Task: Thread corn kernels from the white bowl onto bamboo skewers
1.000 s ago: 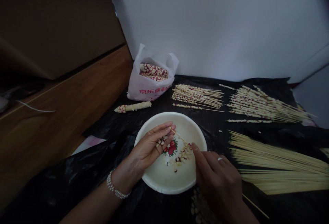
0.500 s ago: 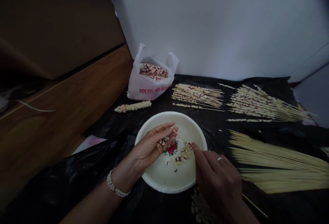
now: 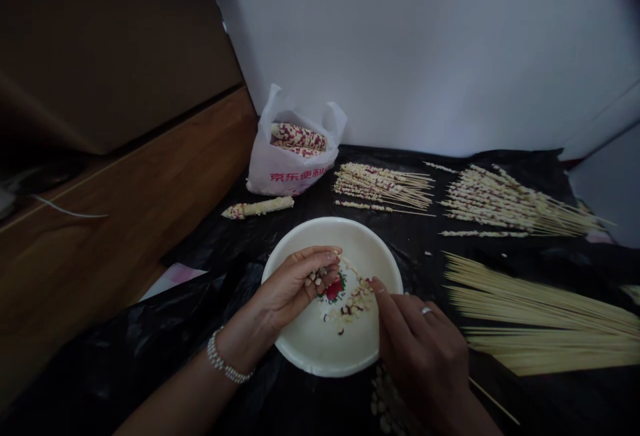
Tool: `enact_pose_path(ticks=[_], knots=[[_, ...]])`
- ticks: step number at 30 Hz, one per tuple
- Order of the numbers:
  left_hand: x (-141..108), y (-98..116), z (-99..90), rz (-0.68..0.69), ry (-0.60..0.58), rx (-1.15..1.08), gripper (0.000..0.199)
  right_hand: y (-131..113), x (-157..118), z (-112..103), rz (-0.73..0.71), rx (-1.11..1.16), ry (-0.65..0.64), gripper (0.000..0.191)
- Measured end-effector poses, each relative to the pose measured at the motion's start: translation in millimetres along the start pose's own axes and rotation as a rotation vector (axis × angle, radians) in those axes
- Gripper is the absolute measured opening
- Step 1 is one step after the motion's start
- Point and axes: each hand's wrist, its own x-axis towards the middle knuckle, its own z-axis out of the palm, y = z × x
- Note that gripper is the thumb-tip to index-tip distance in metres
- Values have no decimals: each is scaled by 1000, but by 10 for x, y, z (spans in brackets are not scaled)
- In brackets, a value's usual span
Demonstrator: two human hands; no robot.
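Tip's covered now, we've closed in on it
Half a second ago the skewer (image 3: 354,269) poked out bare past our left hand (image 3: 293,286); now those fingers have drawn in around its tip, with kernels (image 3: 316,278) cupped below. Can't tell if one's pinched there. Our right hand (image 3: 425,339) grips the skewer farther down, steadying it over the white bowl (image 3: 327,353), so looks like both hands are working together at this point.
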Motion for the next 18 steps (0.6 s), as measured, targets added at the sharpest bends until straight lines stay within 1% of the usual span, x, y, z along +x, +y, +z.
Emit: enact_pose_path(ticks=[2, 5, 9, 11, 13, 16, 18], knots=[[-13, -3, 20, -21, 2, 10, 9, -10, 0, -9, -7, 2, 3, 42], [-29, -22, 56, -63, -34, 20, 7, -13, 5, -17, -18, 1, -2, 43], [-22, -36, 75, -95, -78, -95, 11, 33, 8, -9, -15, -29, 17, 39], [-10, -22, 61, -110, -95, -169, 16, 66, 8, -2, -1, -39, 32, 37], [2, -2, 32, -118, -120, -203, 27, 91, 9, 4, 9, -46, 36, 37], [15, 19, -21, -92, -161, -182, 45, 107, 14, 11, 13, -47, 42, 36], [20, 24, -43, -66, -167, -164, 47, 108, 16, 15, 12, -42, 42, 35]])
